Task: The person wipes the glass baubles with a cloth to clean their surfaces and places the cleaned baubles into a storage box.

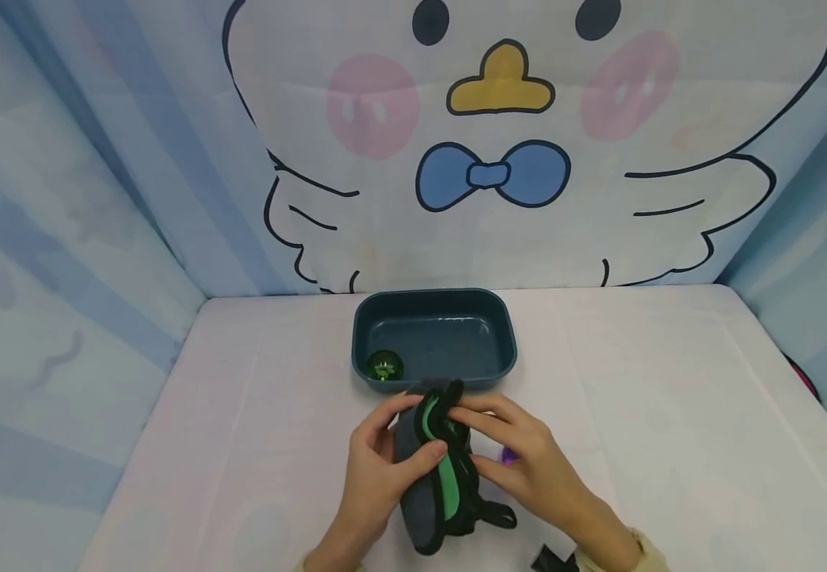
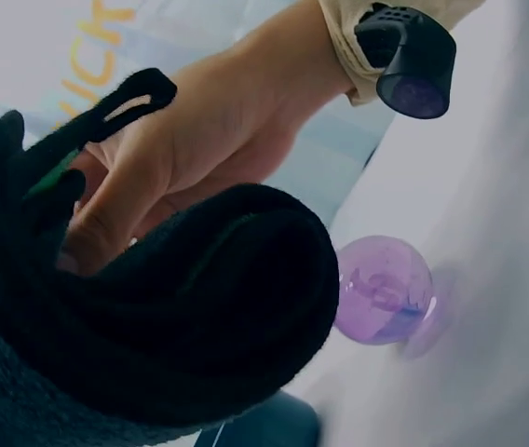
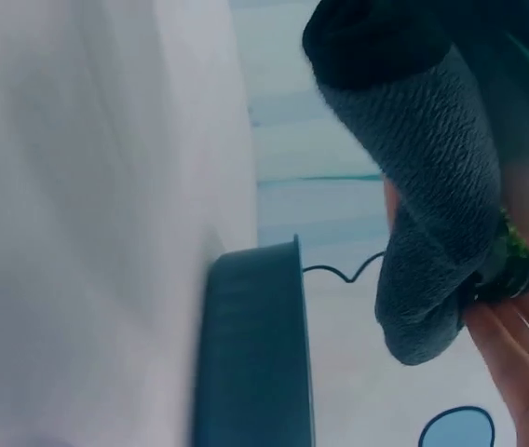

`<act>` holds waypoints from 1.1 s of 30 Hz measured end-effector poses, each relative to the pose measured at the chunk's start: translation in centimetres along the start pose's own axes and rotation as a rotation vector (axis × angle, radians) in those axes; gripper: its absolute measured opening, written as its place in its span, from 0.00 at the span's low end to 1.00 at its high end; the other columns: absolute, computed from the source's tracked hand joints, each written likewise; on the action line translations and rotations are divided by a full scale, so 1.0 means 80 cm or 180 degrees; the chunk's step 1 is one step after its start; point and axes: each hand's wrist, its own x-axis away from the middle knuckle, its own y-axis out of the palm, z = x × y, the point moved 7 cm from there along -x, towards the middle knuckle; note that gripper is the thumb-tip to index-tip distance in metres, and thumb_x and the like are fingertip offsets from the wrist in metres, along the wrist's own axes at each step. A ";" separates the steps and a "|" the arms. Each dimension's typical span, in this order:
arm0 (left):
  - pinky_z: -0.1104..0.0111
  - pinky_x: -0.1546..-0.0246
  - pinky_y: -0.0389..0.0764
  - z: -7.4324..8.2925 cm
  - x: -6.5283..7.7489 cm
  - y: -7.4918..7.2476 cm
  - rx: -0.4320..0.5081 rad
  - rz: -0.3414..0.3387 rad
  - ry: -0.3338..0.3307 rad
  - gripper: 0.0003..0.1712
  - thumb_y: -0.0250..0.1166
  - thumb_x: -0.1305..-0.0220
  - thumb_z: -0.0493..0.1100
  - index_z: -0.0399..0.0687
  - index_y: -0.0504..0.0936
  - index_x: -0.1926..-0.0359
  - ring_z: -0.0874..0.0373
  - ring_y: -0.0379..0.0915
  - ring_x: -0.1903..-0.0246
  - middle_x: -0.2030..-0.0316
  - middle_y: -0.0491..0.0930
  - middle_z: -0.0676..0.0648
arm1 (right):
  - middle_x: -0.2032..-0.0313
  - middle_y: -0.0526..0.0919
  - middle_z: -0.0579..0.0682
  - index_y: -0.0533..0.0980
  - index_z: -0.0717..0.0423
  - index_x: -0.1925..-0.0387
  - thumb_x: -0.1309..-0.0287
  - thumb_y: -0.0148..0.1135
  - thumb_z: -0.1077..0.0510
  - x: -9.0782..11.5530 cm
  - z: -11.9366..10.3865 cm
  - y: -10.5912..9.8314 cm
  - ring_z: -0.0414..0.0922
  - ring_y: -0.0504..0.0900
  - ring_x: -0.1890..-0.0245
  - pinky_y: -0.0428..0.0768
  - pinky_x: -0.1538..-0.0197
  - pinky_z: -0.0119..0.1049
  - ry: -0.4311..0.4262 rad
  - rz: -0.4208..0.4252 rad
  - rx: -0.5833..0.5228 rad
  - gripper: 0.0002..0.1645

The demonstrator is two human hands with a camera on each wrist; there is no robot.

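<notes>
Head view: room side is all printed curtain. Back curtain (image 1: 499, 246) has a big white cartoon bird: black outlines, yellow beak, pink cheeks, blue bow tie. Side curtains (image 1: 34, 318) run down both flanks, pale blue with darker bands. Table (image 1: 670, 381) wears a pinkish-white cloth, faint creases, far edge meeting the back curtain. Dark teal bin (image 1: 456, 338), rounded corners, sits mid-table toward that edge. Dark fabric item (image 1: 415, 499), grey body, black edging, green strip, black loop, is in my hands just in front of the bin, lifted off the cloth per right wrist view. My left hand (image 1: 384, 477) curls round its left side, thumb over the green strip. My right hand (image 1: 536, 461) pinches its right edge, fingers and thumb slightly parted. Green ball (image 1: 385, 366) lies in the bin's near left corner. Purple ball (image 2: 384, 289), translucent, is on the table; my right hand mostly hides it in head view.
</notes>
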 end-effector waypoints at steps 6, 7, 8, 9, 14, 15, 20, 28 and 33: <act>0.60 0.51 0.84 0.003 0.002 0.000 -0.0113 -0.0075 0.0029 0.29 0.74 0.49 0.30 0.43 0.79 0.43 0.51 0.79 0.50 0.38 0.70 0.39 | 0.49 0.80 0.56 0.77 0.62 0.41 0.33 0.60 0.49 0.001 -0.005 -0.002 0.46 0.81 0.48 0.77 0.41 0.25 -0.0187 0.0114 0.0039 0.26; 0.60 0.50 0.84 0.004 0.003 0.001 -0.0134 -0.0100 0.0048 0.29 0.74 0.49 0.30 0.43 0.79 0.43 0.50 0.78 0.50 0.38 0.70 0.40 | 0.50 0.81 0.56 0.76 0.63 0.41 0.34 0.61 0.50 0.001 -0.005 -0.002 0.46 0.81 0.49 0.77 0.42 0.25 -0.0207 0.0138 0.0030 0.26; 0.61 0.49 0.84 0.005 0.003 0.002 -0.0151 -0.0125 0.0065 0.29 0.75 0.49 0.30 0.44 0.79 0.44 0.49 0.77 0.49 0.37 0.70 0.40 | 0.51 0.81 0.56 0.77 0.63 0.41 0.34 0.62 0.50 0.001 -0.005 -0.003 0.45 0.82 0.50 0.78 0.43 0.25 -0.0222 0.0168 0.0029 0.26; 0.61 0.48 0.83 0.005 0.003 0.003 -0.0178 -0.0136 0.0077 0.29 0.75 0.49 0.31 0.44 0.80 0.44 0.49 0.77 0.48 0.37 0.70 0.40 | 0.52 0.82 0.56 0.77 0.63 0.42 0.35 0.63 0.50 0.001 -0.005 -0.004 0.45 0.82 0.50 0.78 0.44 0.24 -0.0220 0.0197 0.0019 0.27; 0.59 0.51 0.85 0.005 0.004 0.004 -0.0109 -0.0109 0.0123 0.29 0.74 0.49 0.30 0.42 0.79 0.44 0.49 0.79 0.50 0.39 0.70 0.39 | 0.53 0.84 0.56 0.79 0.63 0.44 0.38 0.65 0.49 0.000 -0.005 -0.007 0.43 0.83 0.50 0.78 0.43 0.24 -0.0225 0.0311 0.0013 0.27; 0.59 0.52 0.85 0.006 0.004 0.004 -0.0093 -0.0069 0.0139 0.29 0.74 0.49 0.29 0.42 0.79 0.44 0.48 0.79 0.50 0.40 0.70 0.39 | 0.52 0.83 0.56 0.79 0.63 0.44 0.38 0.66 0.49 0.000 -0.004 -0.007 0.43 0.83 0.49 0.78 0.43 0.25 -0.0219 0.0320 0.0002 0.27; 0.58 0.53 0.85 0.008 0.002 0.001 -0.0054 0.0100 0.0247 0.29 0.74 0.49 0.29 0.41 0.78 0.44 0.47 0.79 0.50 0.42 0.72 0.37 | 0.44 0.80 0.58 0.77 0.63 0.41 0.36 0.64 0.49 -0.002 -0.006 -0.002 0.43 0.77 0.40 0.74 0.38 0.27 -0.0319 0.0263 0.0029 0.28; 0.58 0.52 0.85 0.011 0.001 -0.003 -0.0027 0.0155 0.0242 0.30 0.74 0.50 0.29 0.41 0.78 0.44 0.47 0.79 0.49 0.42 0.72 0.38 | 0.42 0.77 0.60 0.78 0.61 0.42 0.31 0.59 0.54 -0.007 -0.016 -0.002 0.47 0.74 0.38 0.73 0.36 0.27 -0.0748 0.0135 0.0128 0.21; 0.60 0.50 0.84 0.013 0.001 -0.006 -0.0081 0.0232 0.0263 0.29 0.75 0.50 0.29 0.42 0.79 0.44 0.47 0.78 0.49 0.41 0.72 0.40 | 0.42 0.78 0.58 0.77 0.60 0.40 0.34 0.61 0.56 -0.010 -0.006 0.001 0.42 0.76 0.39 0.77 0.41 0.27 -0.0237 0.0069 -0.0071 0.23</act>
